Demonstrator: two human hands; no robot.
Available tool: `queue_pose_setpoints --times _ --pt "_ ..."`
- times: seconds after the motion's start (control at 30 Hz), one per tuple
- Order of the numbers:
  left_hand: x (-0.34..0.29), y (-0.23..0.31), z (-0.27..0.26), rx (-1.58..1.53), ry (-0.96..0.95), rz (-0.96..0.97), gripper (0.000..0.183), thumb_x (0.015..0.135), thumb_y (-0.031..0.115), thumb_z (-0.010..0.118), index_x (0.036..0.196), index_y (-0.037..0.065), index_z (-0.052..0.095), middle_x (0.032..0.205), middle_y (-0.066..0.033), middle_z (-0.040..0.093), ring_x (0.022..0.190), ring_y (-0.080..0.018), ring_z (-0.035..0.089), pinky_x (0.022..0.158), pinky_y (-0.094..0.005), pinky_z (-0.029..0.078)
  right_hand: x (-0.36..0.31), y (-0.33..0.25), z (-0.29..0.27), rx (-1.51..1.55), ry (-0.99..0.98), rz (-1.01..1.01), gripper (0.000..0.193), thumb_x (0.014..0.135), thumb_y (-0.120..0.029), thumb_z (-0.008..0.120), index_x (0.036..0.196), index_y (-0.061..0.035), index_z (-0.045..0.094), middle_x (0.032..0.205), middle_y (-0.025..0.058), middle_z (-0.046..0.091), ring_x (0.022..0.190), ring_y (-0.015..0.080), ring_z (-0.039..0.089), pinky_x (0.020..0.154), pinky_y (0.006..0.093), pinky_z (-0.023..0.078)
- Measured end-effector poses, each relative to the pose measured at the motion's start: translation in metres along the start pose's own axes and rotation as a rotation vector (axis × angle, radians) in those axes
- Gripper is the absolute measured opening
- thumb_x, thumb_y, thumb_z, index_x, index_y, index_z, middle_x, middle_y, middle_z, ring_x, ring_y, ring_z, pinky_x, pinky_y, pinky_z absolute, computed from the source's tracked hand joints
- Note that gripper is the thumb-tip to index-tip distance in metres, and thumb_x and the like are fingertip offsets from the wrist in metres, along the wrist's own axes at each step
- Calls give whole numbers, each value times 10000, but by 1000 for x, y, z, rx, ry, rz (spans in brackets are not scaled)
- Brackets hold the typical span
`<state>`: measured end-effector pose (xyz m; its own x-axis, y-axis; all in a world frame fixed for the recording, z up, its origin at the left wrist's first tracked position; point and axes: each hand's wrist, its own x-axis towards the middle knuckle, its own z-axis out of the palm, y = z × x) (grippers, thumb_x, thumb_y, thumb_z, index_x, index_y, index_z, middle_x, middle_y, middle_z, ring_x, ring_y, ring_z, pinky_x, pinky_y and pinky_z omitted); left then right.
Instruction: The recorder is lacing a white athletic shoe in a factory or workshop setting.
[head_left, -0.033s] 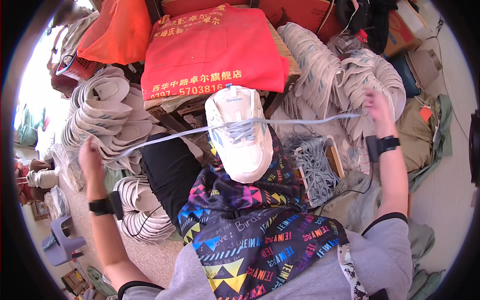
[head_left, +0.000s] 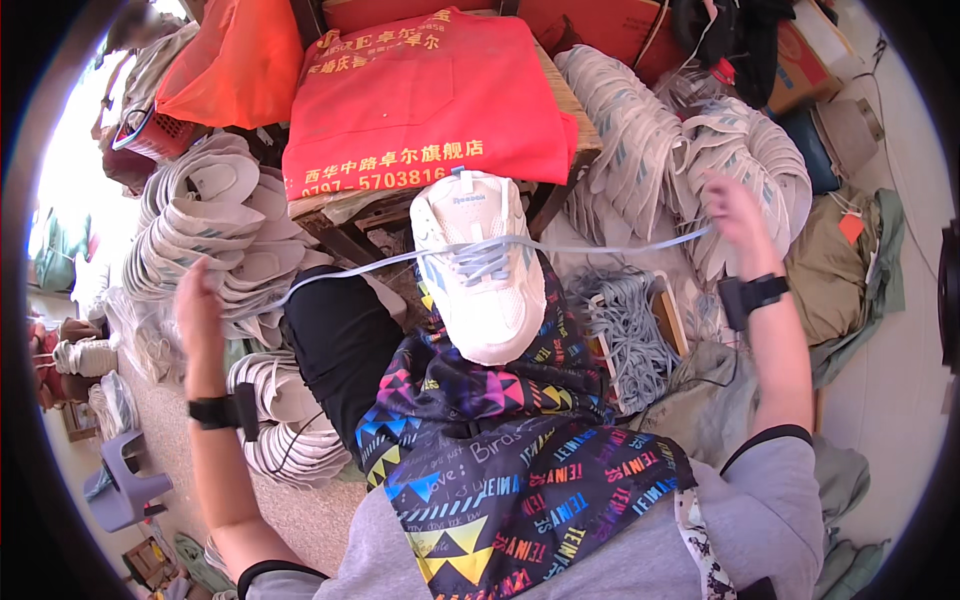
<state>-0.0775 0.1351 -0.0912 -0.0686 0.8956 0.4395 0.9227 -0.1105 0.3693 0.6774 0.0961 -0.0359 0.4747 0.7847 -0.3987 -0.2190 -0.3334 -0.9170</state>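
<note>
White shoe: set in the middle, above the lap, toe turned to the near side and heel to the far side, in front of the red cloth.
Pale blue lace: crossed over the shoe's front, with one length drawn out to the left and one to the right, both slightly sagging.
Left hand: raised at the left, blurred; its fingers are pointed to the far side. How far they are parted cannot be told, nor whether the lace is gripped; its left length is seen to fade out just beside the hand.
Right hand: raised at the right, also blurred; its fingers appear loosely bent. The lace's right length is seen to run up to them, but whether it is pinched cannot be told.
Wrists: a black band is worn on each.
Lap: covered by a colourful patterned apron.
Loose laces: heaped in a shallow box, right of the shoe.
Shoe uppers: stacked at the left and far right.
Red cloth: laid over a wooden stand, far side.
</note>
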Motion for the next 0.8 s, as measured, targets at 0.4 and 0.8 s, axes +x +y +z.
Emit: queue_pose_setpoints --times 0.4,0.8 --pt "-51 245 71 -1166 -730 -322 227 1019 225 459 981 56 606 790 34 584 641 -26 468 586 -181 373 -110 72 196 -341 -674 -232 158 921 -103 590 1042 -2 603 880 35 654 659 52 551 626 205 476" --pt "-55 258 52 -1056 -719 -389 295 994 250 525 852 13 628 656 48 486 617 -32 417 557 -209 345 -116 67 204 -509 -646 -366 136 868 -147 637 867 -13 608 740 82 656 623 171 626 586 319 505"
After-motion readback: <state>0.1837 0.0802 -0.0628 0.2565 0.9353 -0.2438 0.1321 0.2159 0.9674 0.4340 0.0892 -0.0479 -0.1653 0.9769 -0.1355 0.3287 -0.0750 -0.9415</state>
